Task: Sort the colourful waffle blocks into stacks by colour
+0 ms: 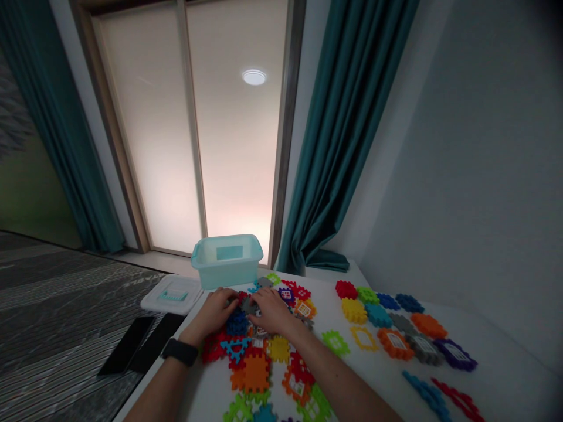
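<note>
My left hand [216, 309] and right hand [272, 309] sit slightly apart, the grey, notched plastic piece [248, 305] between them, nearer my right; I can't tell its long axis or whether either hand grips it.

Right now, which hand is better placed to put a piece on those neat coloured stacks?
Probably the right hand: it is at the side of the loose pieces nearer the stacks. The left hand is farther away, with the right one in between.
</note>
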Motion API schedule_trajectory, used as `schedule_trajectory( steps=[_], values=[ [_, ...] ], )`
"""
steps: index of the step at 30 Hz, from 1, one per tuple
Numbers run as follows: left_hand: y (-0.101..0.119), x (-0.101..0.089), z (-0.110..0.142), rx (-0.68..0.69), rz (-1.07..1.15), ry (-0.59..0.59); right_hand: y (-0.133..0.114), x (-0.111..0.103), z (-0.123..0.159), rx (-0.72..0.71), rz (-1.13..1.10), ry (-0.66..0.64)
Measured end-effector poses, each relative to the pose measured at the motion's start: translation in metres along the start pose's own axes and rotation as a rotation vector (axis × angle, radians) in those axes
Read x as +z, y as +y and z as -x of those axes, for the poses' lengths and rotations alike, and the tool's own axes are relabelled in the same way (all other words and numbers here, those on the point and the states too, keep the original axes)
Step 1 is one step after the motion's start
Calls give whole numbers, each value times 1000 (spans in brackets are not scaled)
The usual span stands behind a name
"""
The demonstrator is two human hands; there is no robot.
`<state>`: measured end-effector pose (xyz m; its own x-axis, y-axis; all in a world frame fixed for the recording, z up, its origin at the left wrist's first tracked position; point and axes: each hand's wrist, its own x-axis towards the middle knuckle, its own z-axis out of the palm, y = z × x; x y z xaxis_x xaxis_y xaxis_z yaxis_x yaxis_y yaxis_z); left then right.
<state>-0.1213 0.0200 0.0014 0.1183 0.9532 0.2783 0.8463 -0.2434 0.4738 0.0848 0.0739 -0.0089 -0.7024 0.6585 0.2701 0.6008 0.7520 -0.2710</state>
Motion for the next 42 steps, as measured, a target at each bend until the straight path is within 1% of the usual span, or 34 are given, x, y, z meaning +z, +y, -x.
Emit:
schedule_trajectory(
  steps=[4,9,14,18,20,23,29,34,38,42],
  values=[
    [2,3,-1,-11,51,26,-2,-7,7,0,-8,22],
    [5,2,-3,-6,80,36,-2,-21,21,5,-7,41],
    [7,0,-3,-13,57,42,6,-33,39,10,14,28],
    [8,-1,-2,-17,39,41,14,-38,48,26,27,14],
    [8,-1,-2,-22,30,38,14,-39,46,30,26,17],
    [7,-2,-2,-26,19,33,10,-36,35,21,15,27],
    [7,-3,-1,-32,0,29,-2,-15,2,-6,-2,25],
    [4,-2,-2,-29,-5,33,-2,-1,-10,-3,-1,14],
    [3,-1,-2,-8,3,40,-1,-1,-10,-4,-9,17],
    [8,-1,-1,45,26,32,-1,-13,-2,-9,-22,43]
  ],
)
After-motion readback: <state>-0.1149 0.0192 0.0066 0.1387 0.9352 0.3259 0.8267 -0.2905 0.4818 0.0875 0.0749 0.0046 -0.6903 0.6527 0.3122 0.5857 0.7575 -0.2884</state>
